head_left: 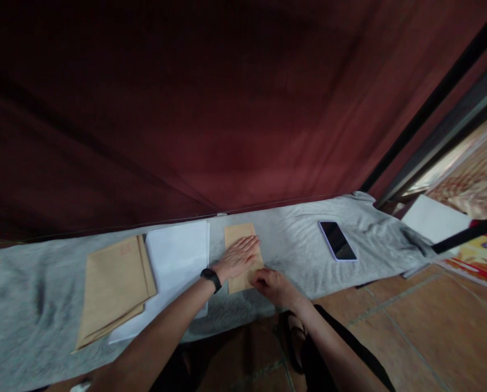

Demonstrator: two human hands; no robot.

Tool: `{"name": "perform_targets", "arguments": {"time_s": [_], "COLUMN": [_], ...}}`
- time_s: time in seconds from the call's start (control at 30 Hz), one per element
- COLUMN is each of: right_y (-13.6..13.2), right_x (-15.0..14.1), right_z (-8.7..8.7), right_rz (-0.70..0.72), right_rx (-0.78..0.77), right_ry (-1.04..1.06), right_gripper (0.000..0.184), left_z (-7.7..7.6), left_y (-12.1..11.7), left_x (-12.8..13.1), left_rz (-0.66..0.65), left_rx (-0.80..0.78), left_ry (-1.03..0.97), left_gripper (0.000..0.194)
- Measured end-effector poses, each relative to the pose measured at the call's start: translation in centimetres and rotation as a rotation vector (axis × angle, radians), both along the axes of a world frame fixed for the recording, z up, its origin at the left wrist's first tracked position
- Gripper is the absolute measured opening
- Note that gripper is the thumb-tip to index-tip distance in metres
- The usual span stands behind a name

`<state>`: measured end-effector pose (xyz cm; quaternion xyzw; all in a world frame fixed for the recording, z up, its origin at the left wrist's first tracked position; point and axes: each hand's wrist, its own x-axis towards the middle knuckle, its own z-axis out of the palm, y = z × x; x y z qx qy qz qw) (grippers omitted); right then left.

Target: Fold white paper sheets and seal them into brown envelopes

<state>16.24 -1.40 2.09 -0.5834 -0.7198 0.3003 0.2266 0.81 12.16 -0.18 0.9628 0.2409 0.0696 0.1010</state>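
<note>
A small brown paper envelope (237,284) lies on the grey cloth in front of me. Flat across its middle rests my left hand (240,257), fingers stretched out, a black band on the wrist. My right hand (274,285) is closed at the envelope's lower right corner, its fingers curled in against the edge; the fingertips are partly hidden. Just left of the envelope is a stack of white paper (182,245). Larger brown envelopes (113,283) overlap that stack's left side, the top one bearing a faint red print.
The grey cloth (296,228) covers a long narrow surface. A phone (338,241) in a lilac case lies to the right. Behind hangs a dark red curtain (243,136). A white box (435,218) and a colourful carton (484,256) stand at the far right, beyond tiled floor (415,321).
</note>
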Motion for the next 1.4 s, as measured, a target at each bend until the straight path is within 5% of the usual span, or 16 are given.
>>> {"name": "perform_targets", "arguments": {"time_s": [0.3, 0.6, 0.7, 0.8, 0.9, 1.0, 1.4], "right_y": [1.1, 1.5, 1.6, 1.1, 0.3, 0.2, 5.8], "right_x": [2.7, 3.4, 2.7, 1.1, -0.5, -0.9, 0.0], "right_z": [0.0, -1.0, -1.0, -1.1, -1.5, -2.0, -4.4], "right_rz": [0.041, -0.141, -0.260, -0.157, 0.080, 0.145, -0.055], "right_rx": [-0.455, -0.312, -0.080, 0.124, 0.169, 0.178, 0.290], "right_ry": [0.487, 0.521, 0.434, 0.257, -0.019, -0.219, -0.468], "right_gripper": [0.019, 0.018, 0.024, 0.040, 0.049, 0.052, 0.056], "left_z": [0.1, 1.5, 1.2, 0.9, 0.7, 0.8, 0.7], "left_y": [-4.9, -11.4, -12.7, -13.7, -14.4, -15.1, -15.7], "left_x": [-2.1, -4.7, -5.0, -4.7, -4.1, -3.6, -3.4], "left_rz": [-0.078, -0.057, -0.018, 0.041, 0.106, 0.139, 0.162], "left_rx": [-0.046, -0.046, 0.015, 0.039, 0.010, -0.010, -0.022], "left_ry": [0.087, 0.090, 0.055, 0.019, -0.014, -0.036, -0.010], "left_gripper": [0.055, 0.060, 0.061, 0.065, 0.075, 0.082, 0.090]}}
